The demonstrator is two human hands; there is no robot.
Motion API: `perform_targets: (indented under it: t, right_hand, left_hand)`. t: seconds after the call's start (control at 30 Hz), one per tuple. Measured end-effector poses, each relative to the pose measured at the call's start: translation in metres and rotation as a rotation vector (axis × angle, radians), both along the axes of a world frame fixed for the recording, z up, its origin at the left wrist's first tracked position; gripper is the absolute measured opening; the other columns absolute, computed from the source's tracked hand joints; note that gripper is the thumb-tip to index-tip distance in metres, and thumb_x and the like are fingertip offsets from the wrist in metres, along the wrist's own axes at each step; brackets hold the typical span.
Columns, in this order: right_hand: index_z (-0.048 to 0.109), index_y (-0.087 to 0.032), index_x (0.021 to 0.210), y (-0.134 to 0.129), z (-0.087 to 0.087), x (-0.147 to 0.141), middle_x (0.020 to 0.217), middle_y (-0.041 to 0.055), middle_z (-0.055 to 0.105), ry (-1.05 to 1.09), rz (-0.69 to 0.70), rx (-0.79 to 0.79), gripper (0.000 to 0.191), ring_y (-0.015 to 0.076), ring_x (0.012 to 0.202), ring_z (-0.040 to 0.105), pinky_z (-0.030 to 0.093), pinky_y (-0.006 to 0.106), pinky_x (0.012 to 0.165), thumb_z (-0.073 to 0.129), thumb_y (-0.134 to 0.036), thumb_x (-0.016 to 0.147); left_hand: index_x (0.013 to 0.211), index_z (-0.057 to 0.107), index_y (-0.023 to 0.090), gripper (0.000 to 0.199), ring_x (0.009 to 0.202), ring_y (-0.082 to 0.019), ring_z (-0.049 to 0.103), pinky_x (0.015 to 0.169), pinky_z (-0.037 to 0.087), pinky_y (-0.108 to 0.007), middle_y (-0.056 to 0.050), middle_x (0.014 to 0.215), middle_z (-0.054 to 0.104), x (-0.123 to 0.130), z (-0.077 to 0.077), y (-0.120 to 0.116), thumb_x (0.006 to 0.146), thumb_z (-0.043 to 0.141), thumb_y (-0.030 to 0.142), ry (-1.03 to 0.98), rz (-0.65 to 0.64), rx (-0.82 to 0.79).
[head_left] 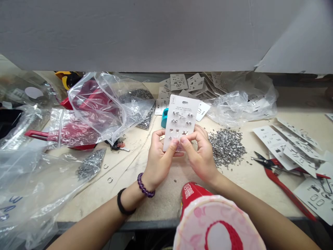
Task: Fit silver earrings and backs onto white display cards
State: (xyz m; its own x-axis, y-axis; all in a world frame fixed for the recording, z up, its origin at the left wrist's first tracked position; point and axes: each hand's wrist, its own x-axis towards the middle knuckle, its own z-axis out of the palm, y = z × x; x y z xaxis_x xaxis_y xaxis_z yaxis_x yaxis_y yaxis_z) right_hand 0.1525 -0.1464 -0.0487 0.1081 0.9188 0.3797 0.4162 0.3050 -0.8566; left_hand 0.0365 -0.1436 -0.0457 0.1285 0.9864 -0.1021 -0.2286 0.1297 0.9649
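Both hands hold a white earring card [182,110] upright above the table, with several small silver earrings fixed in rows on it. My left hand [162,152] grips the card's lower left edge, thumb on the front face. At the lower right, my right hand [199,152] has its thumb and bent index finger at the bottom row, and its other fingers are behind the card. Whether a small piece is between those fingertips is too small to tell. Just right of my right hand lies a heap of tiny silver pieces [227,146]. A teal ring-shaped object [164,118] stands partly behind the card.
More earring cards lie in a pile at the back [179,82] and at the right [293,149]. Red-handled pliers [279,184] rest beside the right cards. Clear plastic bags [28,180] cover the left side. A red container with a pink lid [192,225] stands at the front edge.
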Motion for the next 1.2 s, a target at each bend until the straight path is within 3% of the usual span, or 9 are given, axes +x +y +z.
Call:
perform_targets:
  t: [0.3, 0.43, 0.53, 0.67, 0.77, 0.87, 0.97, 1.07, 1.2]
  right_hand:
    - [0.055, -0.021, 0.076, -0.002, -0.001, 0.002, 0.106, 0.0076, 0.054, -0.105, -0.032, 0.016, 0.008, 0.0232, 0.113, 0.042, 0.034, 0.045, 0.094, 0.051, -0.026, 0.081]
    - [0.056, -0.020, 0.098, -0.001, 0.017, 0.014, 0.117, 0.0094, 0.051, -0.237, -0.042, 0.106, 0.018, 0.0222, 0.115, 0.043, 0.034, 0.044, 0.097, 0.052, -0.025, 0.080]
    - [0.054, -0.020, 0.106, -0.004, 0.044, 0.045, 0.110, 0.0070, 0.058, -0.366, -0.005, 0.086, 0.024, 0.0201, 0.107, 0.051, 0.041, 0.039, 0.093, 0.049, -0.026, 0.083]
    - [0.053, -0.026, 0.114, -0.026, 0.062, 0.126, 0.113, 0.0063, 0.060, -0.846, -0.004, -0.258, 0.040, 0.0280, 0.101, 0.057, 0.048, 0.044, 0.079, 0.050, -0.046, 0.080]
    - [0.049, -0.026, 0.122, -0.055, 0.046, 0.196, 0.118, 0.0102, 0.058, -1.143, 0.075, -0.550, 0.065, 0.0332, 0.097, 0.059, 0.051, 0.046, 0.071, 0.054, -0.062, 0.068]
    - [0.054, -0.017, 0.117, -0.080, 0.020, 0.240, 0.118, 0.0147, 0.058, -1.290, 0.109, -0.535, 0.074, 0.0349, 0.105, 0.054, 0.048, 0.047, 0.082, 0.054, -0.066, 0.062]
    - [0.052, -0.019, 0.118, -0.091, 0.004, 0.247, 0.119, 0.0143, 0.057, -1.387, 0.053, -0.367, 0.070, 0.0362, 0.115, 0.045, 0.042, 0.051, 0.087, 0.052, -0.064, 0.064]
    - [0.050, -0.026, 0.117, -0.088, 0.003, 0.240, 0.113, 0.0147, 0.060, -1.410, 0.016, -0.211, 0.067, 0.0386, 0.119, 0.040, 0.031, 0.059, 0.091, 0.053, -0.066, 0.063]
    - [0.050, -0.032, 0.111, -0.078, 0.006, 0.242, 0.108, 0.0154, 0.062, -1.400, 0.077, -0.186, 0.057, 0.0379, 0.121, 0.038, 0.019, 0.062, 0.096, 0.051, -0.066, 0.066]
  left_hand:
    - [0.099, 0.036, 0.021, 0.030, 0.081, -0.017, 0.066, 0.060, 0.058, -0.029, -0.003, 0.095, 0.064, -0.001, 0.001, 0.000, 0.079, 0.058, 0.029, 0.024, 0.029, 0.008]
    - [0.099, 0.036, 0.021, 0.032, 0.080, -0.017, 0.066, 0.056, 0.058, -0.025, -0.003, 0.094, 0.064, -0.002, 0.003, 0.003, 0.078, 0.059, 0.029, 0.067, 0.094, 0.028]
    - [0.098, 0.037, 0.021, 0.033, 0.076, -0.016, 0.066, 0.055, 0.058, -0.024, -0.004, 0.094, 0.064, -0.003, 0.005, 0.004, 0.077, 0.060, 0.030, 0.092, 0.125, 0.033]
    - [0.098, 0.036, 0.020, 0.033, 0.078, -0.016, 0.067, 0.055, 0.059, -0.024, -0.004, 0.094, 0.064, -0.004, 0.006, 0.006, 0.077, 0.059, 0.029, 0.090, 0.126, 0.031]
    - [0.098, 0.036, 0.020, 0.032, 0.075, -0.016, 0.067, 0.055, 0.058, -0.024, -0.003, 0.094, 0.064, -0.004, 0.007, 0.006, 0.077, 0.059, 0.029, 0.085, 0.127, 0.030]
    - [0.098, 0.036, 0.021, 0.033, 0.075, -0.015, 0.066, 0.054, 0.058, -0.023, -0.003, 0.093, 0.064, -0.003, 0.006, 0.006, 0.077, 0.060, 0.029, 0.079, 0.123, 0.019]
    - [0.097, 0.036, 0.020, 0.034, 0.075, -0.015, 0.066, 0.055, 0.058, -0.023, -0.003, 0.093, 0.064, -0.002, 0.005, 0.006, 0.076, 0.061, 0.030, 0.082, 0.121, 0.016]
    - [0.097, 0.037, 0.020, 0.034, 0.075, -0.016, 0.066, 0.056, 0.058, -0.025, -0.003, 0.091, 0.064, -0.003, 0.005, 0.007, 0.075, 0.062, 0.030, 0.085, 0.127, 0.026]
    - [0.098, 0.037, 0.021, 0.034, 0.077, -0.018, 0.066, 0.057, 0.058, -0.026, -0.005, 0.092, 0.063, -0.004, 0.006, 0.006, 0.076, 0.061, 0.030, 0.095, 0.135, 0.036]
